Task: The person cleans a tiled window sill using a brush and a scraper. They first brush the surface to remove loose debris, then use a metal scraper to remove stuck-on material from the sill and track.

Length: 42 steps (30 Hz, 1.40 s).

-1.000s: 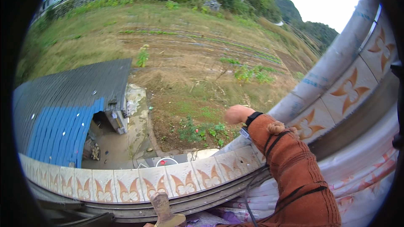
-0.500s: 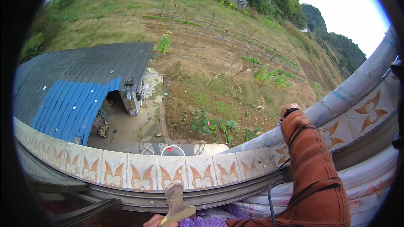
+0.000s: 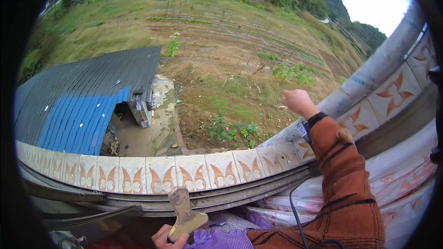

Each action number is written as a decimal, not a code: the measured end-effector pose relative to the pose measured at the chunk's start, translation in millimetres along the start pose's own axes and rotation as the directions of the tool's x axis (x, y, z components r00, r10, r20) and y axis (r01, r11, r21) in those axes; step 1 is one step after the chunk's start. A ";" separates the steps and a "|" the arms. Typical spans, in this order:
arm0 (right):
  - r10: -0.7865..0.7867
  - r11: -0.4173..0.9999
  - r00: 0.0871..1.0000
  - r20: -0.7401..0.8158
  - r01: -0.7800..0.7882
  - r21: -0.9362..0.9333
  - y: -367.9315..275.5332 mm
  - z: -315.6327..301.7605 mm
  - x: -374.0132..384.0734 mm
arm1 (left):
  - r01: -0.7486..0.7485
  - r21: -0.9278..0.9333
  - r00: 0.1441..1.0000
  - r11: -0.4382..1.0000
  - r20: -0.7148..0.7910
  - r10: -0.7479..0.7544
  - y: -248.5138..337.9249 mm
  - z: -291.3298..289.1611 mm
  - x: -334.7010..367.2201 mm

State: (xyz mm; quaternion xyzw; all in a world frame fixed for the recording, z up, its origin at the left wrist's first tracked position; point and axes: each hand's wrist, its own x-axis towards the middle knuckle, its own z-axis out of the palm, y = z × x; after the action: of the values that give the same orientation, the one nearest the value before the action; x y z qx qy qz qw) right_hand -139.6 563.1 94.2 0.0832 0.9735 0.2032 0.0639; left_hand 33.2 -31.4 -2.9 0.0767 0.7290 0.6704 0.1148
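Observation:
Low in the view, my left hand (image 3: 170, 238) is closed around a hand tool (image 3: 187, 214) with a short, worn handle and a broad yellowish end. Its handle points up toward the window track, and I cannot make out its exact kind. My right hand (image 3: 300, 102) reaches out past the tiled ledge (image 3: 198, 174), beside a thick pale pipe (image 3: 355, 83). The fingers of this hand are bunched together; whatever they may hold is too small to make out. A rust-orange sleeve (image 3: 344, 180) and a dark wristband cover that arm.
Metal window tracks (image 3: 240, 197) run along the inner side of the ledge. A dark cable (image 3: 295, 212) hangs beside my right sleeve, near white plastic sheeting (image 3: 397, 189). Purple checked cloth (image 3: 219, 240) lies below. Far beneath are a blue-and-grey shed roof (image 3: 78, 115) and a field (image 3: 207, 64).
My right hand has stretched farther out and left, showing clear of the sleeve. My left hand has risen slightly with the tool and shows more. The whole view has shifted a little.

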 end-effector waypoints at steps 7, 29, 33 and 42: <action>-0.371 0.280 0.902 -0.219 0.334 0.900 -215.0 -59.7 -201.0 | 0.156 -0.212 0.984 0.965 0.124 -0.131 33.7 8.7 31.4; 0.680 0.245 0.722 -0.129 -0.058 0.968 -62.8 -8.0 -338.7 | -0.152 0.111 0.950 0.982 0.292 0.114 32.1 6.6 41.5; 0.662 0.525 0.720 -0.210 -0.245 0.815 -64.5 35.1 -317.6 | -0.022 0.102 0.978 0.995 0.210 0.000 10.9 -11.2 27.8; 0.700 0.503 0.636 -0.325 -0.116 0.856 -77.9 49.7 -313.9 | 0.019 0.044 0.979 0.999 0.202 -0.028 -10.5 -8.6 16.3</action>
State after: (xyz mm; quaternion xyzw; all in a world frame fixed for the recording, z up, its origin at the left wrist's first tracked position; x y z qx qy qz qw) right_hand 164.6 452.8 45.8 0.2736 0.8632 -0.2094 -0.3691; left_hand 15.7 -36.2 -13.8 0.1383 0.7284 0.6422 0.1948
